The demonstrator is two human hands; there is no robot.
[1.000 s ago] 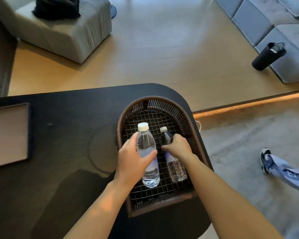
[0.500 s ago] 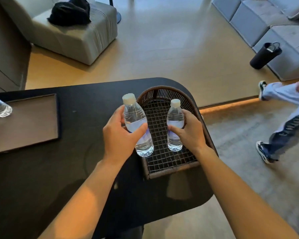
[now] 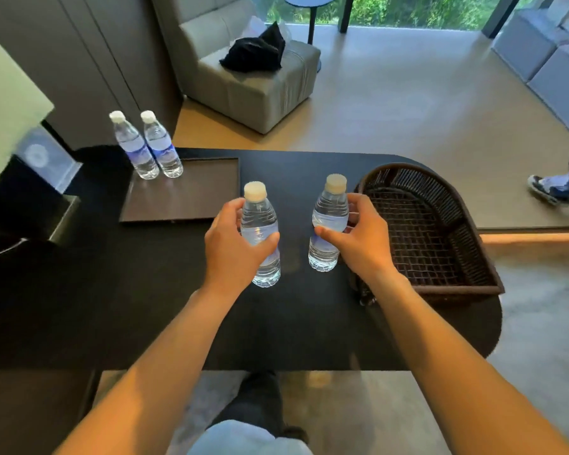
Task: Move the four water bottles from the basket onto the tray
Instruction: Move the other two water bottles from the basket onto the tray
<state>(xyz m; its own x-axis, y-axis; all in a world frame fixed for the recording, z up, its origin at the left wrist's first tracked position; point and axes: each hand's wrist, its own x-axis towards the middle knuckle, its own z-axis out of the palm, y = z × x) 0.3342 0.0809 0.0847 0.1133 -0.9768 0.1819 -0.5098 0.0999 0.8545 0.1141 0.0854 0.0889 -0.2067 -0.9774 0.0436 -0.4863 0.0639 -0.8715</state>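
Head view. The left hand (image 3: pixel 234 247) is wrapping around a water bottle (image 3: pixel 261 238), thumb on the near side and fingers curling behind; the bottle is standing upright in the grip, white cap up, its base hanging over the black bench (image 3: pixel 145 290). The right hand (image 3: pixel 363 239) is gripping a second water bottle (image 3: pixel 329 224) the same way, also upright, just at 9 o'clock of the wicker basket (image 3: pixel 440 188). Whether either base is touching the bench top cannot be told. The two held bottles are sitting side by side near frame centre, apart from each other, between the basket at 3 o'clock and the brown tray (image 3: pixel 191 198) at 10 o'clock. The basket's wire-mesh floor is showing bare. Two more bottles (image 3: pixel 145 146) are standing upright and touching each other on the far left corner of the tray, at about 11 o'clock. Beyond the bench, a grey armchair (image 3: pixel 257 90) is carrying a black bag (image 3: pixel 253 52) at 12 o'clock.
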